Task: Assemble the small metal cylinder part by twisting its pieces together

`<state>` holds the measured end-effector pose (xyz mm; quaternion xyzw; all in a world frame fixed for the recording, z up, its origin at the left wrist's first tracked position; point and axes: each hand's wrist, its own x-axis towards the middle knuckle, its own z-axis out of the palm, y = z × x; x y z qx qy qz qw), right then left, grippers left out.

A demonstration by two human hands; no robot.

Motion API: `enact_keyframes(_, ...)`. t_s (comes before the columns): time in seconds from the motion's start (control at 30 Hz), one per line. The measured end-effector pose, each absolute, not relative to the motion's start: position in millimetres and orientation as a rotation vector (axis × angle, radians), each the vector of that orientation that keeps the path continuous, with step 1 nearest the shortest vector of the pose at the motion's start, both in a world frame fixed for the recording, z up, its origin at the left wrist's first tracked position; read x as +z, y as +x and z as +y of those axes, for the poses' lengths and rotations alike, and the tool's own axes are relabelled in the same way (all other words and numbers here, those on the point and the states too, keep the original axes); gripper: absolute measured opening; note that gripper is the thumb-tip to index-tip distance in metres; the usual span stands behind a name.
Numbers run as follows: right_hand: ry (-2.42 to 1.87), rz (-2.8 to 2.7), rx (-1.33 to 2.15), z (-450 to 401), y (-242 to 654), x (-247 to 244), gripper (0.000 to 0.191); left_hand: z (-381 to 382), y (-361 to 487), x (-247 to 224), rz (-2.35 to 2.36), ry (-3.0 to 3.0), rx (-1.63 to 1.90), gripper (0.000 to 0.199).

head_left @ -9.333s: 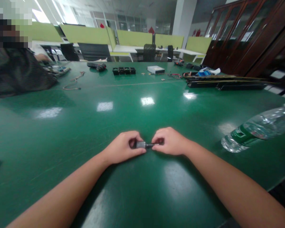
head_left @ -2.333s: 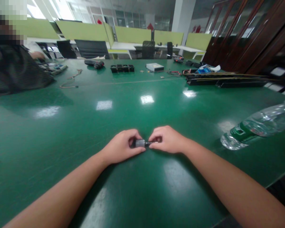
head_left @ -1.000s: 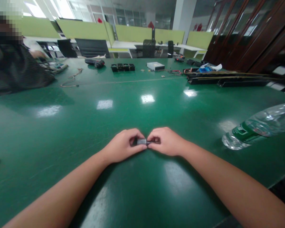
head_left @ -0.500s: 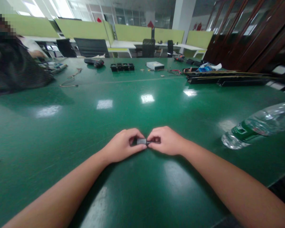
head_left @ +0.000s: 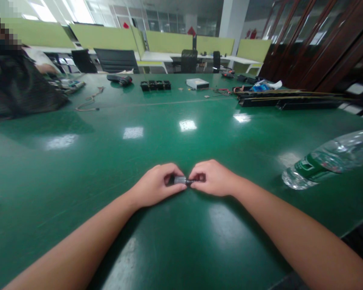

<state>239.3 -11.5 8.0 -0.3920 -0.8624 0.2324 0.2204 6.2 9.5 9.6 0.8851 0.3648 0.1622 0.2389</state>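
Observation:
In the head view my left hand (head_left: 157, 184) pinches a small grey-and-black cylinder (head_left: 180, 180) between thumb and fingers, low over the green table. Its exact kind is too small to make out. From the cylinder's right end a thin dark part (head_left: 188, 183) runs into the closed fingertips of my right hand (head_left: 213, 178), which partly hide it. My hands almost meet at the fingertips, and the cylinder lies roughly level between them.
A clear plastic bottle (head_left: 319, 163) with a green label lies on its side at the right. Along the far side are black metal strips (head_left: 290, 100), a flat silver box (head_left: 197, 83), black blocks (head_left: 155, 85) and a cable (head_left: 89, 102). A person (head_left: 15, 80) is at the left.
My right hand has shifted very slightly to the right, and a bit more of the thin dark part shows. My left hand has stayed in place on the cylinder.

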Motion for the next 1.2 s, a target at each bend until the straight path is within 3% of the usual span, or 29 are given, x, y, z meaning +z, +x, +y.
enact_keyframes(1.2,-1.355,-2.326,0.903,1.8,279.5,17.1,0.015,8.4,8.2,12.0,1.002,2.407,0.476,0.026)
